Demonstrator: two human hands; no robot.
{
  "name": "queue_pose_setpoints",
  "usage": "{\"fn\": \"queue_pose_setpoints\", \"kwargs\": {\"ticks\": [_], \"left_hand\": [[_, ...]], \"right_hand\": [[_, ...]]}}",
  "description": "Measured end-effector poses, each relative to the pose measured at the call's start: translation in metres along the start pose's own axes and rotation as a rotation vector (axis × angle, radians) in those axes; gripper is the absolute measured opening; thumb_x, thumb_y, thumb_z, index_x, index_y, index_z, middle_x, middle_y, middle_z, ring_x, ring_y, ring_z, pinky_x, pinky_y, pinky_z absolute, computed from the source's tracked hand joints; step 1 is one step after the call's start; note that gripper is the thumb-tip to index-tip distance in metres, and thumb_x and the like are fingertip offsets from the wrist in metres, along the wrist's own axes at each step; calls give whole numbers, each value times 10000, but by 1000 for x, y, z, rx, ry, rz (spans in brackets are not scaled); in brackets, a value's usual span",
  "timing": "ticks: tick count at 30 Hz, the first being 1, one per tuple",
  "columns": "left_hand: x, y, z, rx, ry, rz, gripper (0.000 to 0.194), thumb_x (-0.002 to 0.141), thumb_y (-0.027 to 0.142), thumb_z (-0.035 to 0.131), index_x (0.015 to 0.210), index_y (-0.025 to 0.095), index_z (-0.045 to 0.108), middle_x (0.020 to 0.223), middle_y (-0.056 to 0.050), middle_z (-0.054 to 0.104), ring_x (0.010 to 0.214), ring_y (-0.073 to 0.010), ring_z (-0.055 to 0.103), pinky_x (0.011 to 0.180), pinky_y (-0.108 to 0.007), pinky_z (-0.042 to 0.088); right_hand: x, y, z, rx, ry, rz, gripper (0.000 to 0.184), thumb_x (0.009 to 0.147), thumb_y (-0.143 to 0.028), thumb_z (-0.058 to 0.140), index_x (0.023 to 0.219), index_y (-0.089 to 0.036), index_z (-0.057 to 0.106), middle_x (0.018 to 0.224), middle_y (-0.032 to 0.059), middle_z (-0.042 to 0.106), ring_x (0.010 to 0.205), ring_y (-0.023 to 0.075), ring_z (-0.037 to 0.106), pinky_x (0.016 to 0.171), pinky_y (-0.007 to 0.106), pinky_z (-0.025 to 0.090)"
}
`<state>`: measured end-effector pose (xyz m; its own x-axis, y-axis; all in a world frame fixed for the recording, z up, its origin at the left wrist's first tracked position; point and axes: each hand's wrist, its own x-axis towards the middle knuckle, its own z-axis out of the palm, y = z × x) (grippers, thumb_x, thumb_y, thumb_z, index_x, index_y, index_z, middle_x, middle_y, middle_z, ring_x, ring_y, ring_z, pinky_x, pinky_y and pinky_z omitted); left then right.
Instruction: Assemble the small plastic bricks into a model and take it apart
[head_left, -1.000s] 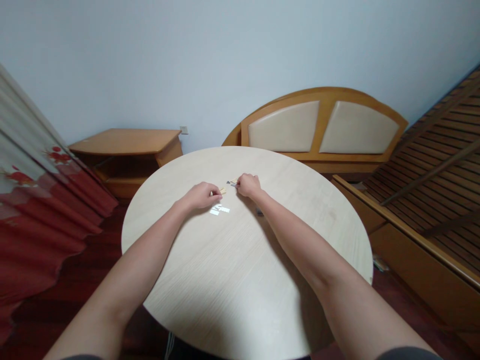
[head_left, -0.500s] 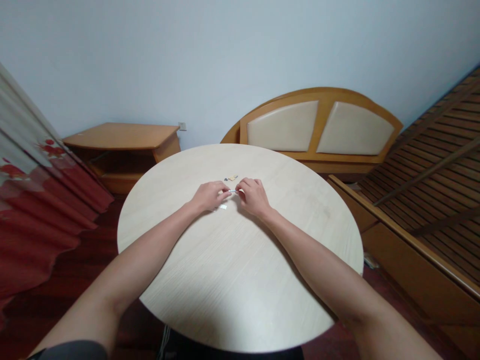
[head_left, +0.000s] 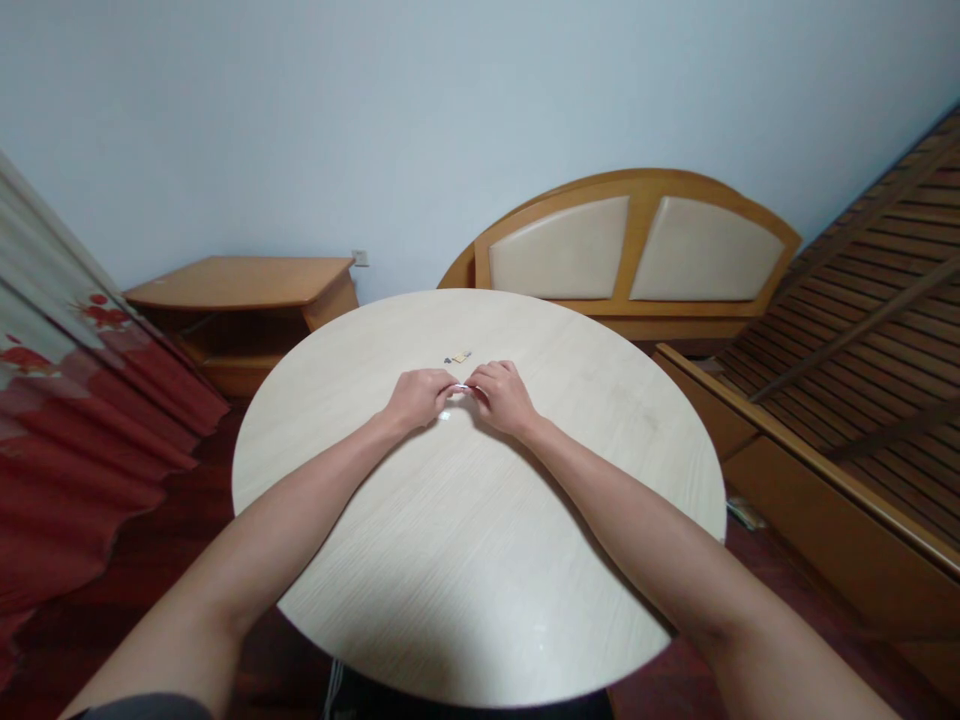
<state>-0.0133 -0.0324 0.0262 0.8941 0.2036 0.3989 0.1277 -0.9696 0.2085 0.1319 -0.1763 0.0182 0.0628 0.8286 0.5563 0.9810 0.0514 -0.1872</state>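
Note:
My left hand (head_left: 421,398) and my right hand (head_left: 504,396) meet above the middle of the round pale table (head_left: 465,560). Between their fingertips they pinch a small, thin white piece (head_left: 461,387), its kind too small to make out. Both hands are closed on it, one at each end. A little white flat piece (head_left: 445,415) lies on the tabletop just under my left fingers. Beyond the hands rest a small yellowish piece (head_left: 461,357) and a tiny dark piece (head_left: 448,360).
A low wooden cabinet (head_left: 240,280) stands behind the table at left, near a red and white curtain (head_left: 112,420). At the back right are a padded headboard (head_left: 559,250) and leaning wooden slats (head_left: 885,300). A wooden bed rail (head_left: 817,490) runs along the right.
My hands have drawn closer together on the white piece, covering more of it. More of the white piece on the table is hidden by my left hand. The view has shifted slightly.

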Motion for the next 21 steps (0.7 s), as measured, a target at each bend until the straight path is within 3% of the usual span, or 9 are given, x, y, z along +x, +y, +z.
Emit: {"fn": "queue_pose_setpoints", "kwargs": {"ticks": [5,10,21], "left_hand": [[0,0,-1,1,-18,26,289,1018,332,511,994,217,775,957,-51,766,879,-189,672,748,-282,455],[0,0,-2,-55,20,23,298,1030,357,496,1101,221,752,1107,-48,760,995,-188,682,824,-281,475],[3,-11,-2,-71,-5,-48,262,1011,306,523,1023,217,769,1040,-50,776,958,-186,691,824,-272,491]], "right_hand": [[0,1,2,2,13,22,177,926,-133,569,889,-194,731,897,68,720,888,229,570,832,389,319],[1,3,2,-27,40,47,186,946,-144,569,914,-194,744,918,71,728,899,229,580,844,387,325],[4,4,5,25,30,3,201,988,-262,563,986,-192,751,990,87,730,948,235,580,900,399,323]]}}
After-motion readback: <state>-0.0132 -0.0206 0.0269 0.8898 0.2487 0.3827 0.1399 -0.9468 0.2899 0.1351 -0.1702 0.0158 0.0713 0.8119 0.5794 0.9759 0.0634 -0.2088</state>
